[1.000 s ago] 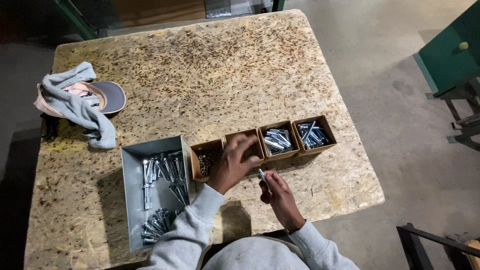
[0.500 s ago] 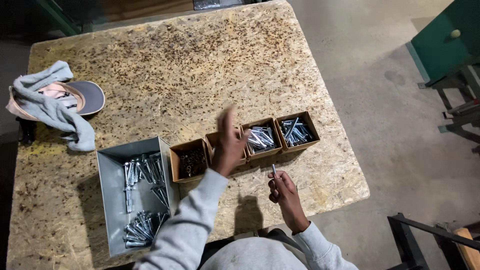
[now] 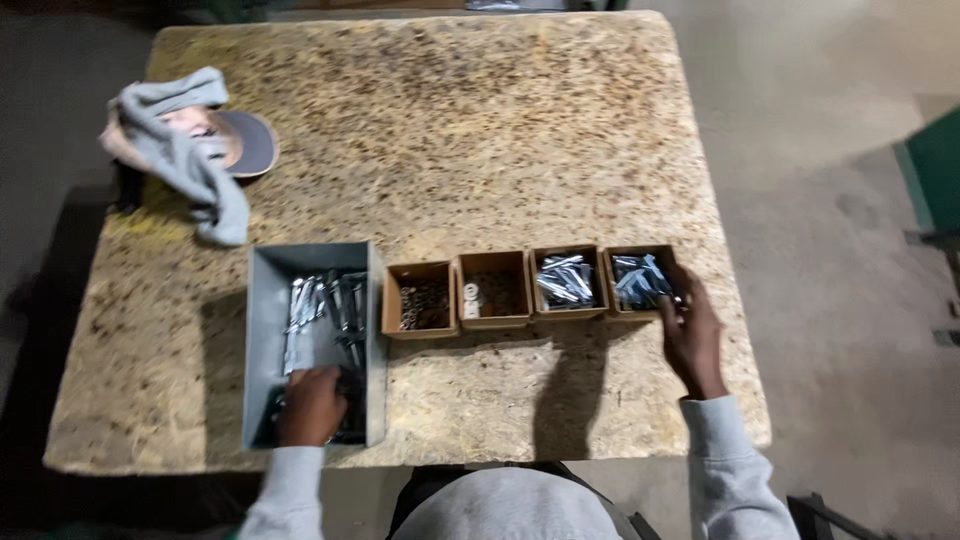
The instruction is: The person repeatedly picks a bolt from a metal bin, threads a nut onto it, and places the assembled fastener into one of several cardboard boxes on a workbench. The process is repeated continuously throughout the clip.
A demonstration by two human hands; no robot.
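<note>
Dim overhead light; dark arm shadows on tabletop (image 3: 450,130); whole frame motion-blurred, fingers perhaps indistinct.

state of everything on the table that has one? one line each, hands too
left hand: inside the grey metal bin, on the bolts
right hand: at the rightmost box's edge; grip unclear
grey metal bin: open, partly filled with bolts
four small cardboard boxes: open, in a row, all holding hardware
cap: on the table, grey cloth draped over it
</note>
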